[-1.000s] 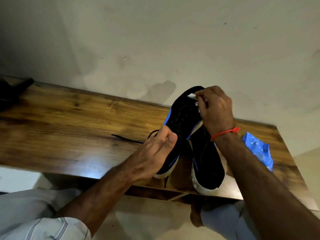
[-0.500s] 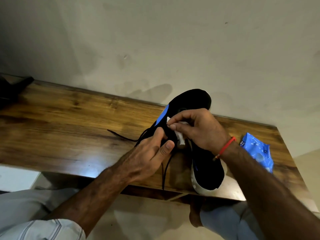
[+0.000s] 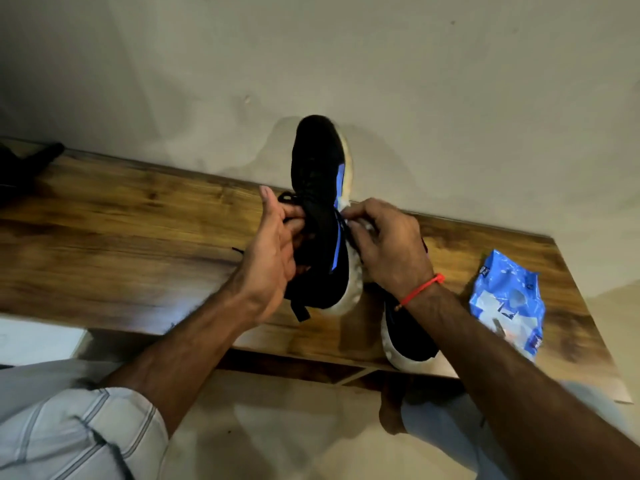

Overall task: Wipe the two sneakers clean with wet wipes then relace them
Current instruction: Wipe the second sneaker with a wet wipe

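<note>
Sneaker (image 3: 320,216) now lifted upright, both hands (image 3: 273,251) gripping w/ wipe (image 3: 363,226)

You won't find much lettering to read here. The only print sits on the blue wet-wipes pack (image 3: 506,303), which lies on the wooden bench (image 3: 121,244) to the right of the sneaker (image 3: 320,216) you hold up. On that pack there is a small white word at its top left corner and another near its bottom right edge, both turned sideways and too blurred to make out. A pale label patch in the middle of the pack carries dark marks that cannot be read either. The sneaker itself shows a blue stripe but no legible brand, number or sign
</note>
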{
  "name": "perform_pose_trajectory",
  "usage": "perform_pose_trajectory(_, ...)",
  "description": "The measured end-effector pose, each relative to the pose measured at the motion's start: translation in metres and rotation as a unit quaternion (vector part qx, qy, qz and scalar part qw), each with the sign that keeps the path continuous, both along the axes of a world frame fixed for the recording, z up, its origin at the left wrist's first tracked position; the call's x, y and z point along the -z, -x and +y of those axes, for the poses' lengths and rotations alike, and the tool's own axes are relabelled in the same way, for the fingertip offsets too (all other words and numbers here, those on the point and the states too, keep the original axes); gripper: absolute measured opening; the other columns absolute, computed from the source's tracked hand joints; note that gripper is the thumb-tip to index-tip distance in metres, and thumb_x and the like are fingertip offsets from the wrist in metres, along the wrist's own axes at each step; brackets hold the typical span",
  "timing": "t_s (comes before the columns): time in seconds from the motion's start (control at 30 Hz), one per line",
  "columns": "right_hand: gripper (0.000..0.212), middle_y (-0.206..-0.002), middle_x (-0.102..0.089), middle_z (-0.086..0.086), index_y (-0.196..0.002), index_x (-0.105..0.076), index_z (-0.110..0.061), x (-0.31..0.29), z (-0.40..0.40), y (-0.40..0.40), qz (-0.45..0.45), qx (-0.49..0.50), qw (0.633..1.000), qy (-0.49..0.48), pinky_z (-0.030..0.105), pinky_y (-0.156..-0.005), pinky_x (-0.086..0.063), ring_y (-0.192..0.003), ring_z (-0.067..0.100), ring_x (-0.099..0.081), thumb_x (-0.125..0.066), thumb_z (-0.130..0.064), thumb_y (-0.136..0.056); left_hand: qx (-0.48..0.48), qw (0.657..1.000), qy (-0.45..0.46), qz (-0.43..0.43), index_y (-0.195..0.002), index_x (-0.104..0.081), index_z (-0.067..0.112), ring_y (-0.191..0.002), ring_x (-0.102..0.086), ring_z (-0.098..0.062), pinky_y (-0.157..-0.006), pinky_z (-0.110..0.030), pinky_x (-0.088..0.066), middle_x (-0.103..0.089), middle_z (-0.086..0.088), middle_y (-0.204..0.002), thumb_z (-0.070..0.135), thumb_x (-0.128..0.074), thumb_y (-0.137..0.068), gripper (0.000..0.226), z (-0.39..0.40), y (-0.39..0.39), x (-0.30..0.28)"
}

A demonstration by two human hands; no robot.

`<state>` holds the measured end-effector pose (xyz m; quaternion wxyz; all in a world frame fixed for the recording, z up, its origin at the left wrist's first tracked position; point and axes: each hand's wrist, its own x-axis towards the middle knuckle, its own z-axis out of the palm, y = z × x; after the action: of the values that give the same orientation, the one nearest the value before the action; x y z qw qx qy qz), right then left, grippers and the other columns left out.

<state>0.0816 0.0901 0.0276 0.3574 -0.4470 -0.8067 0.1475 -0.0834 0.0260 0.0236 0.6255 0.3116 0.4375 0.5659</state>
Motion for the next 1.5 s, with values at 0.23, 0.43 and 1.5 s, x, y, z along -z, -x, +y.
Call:
perform_pose_trajectory(0.23, 0.013, -0.092, -0.065, -0.012, -0.095, -0.071, -0.013, -0.013, -0.024, 0.000, -0.063, -0.116, 0.988, 0.076, 0.009, -0.080, -0.046, -0.088, 0.001, -0.061, -0.065, -0.004, -0.089, -0.043, 0.999, 0.019, 0.002, -0.134, -0.053, 0.011, -0.118, -0.067, -0.023, -0.102, -0.047, -0.051, -0.070, -0.010, -0.126, 0.077, -0.018, -0.092, 0.086, 0.002, 0.011, 0.004)
perform_pose_trajectory(0.43, 0.013, -0.102, -0.065, 0.003, -0.103, -0.070, -0.009, -0.007, -0.046, 0.009, -0.090, -0.170, 0.981, -0.038, 0.024, -0.084, -0.055, -0.092, 0.013, -0.063, -0.062, -0.012, -0.094, -0.061, 0.997, 0.033, -0.035, -0.133, -0.059, 0.007, -0.106, -0.069, -0.027, -0.087, -0.037, -0.057, -0.072, -0.015, -0.120, 0.075, -0.011, -0.097, 0.091, 0.009, 0.016, 0.000)
perform_pose_trajectory(1.5, 0.016, -0.080, -0.070, -0.001, -0.088, -0.076, -0.007, 0.024, 0.019, 0.003, 0.225, 0.140, 0.919, 0.292, 0.012, -0.070, -0.051, -0.075, 0.003, -0.066, -0.069, 0.006, -0.084, 0.259, 0.921, 0.077, 0.280, -0.158, 0.022, 0.032, -0.155, -0.018, -0.019, -0.120, -0.043, -0.036, -0.011, 0.010, -0.169, -0.021, -0.055, -0.086, 0.118, 0.011, 0.013, 0.024)
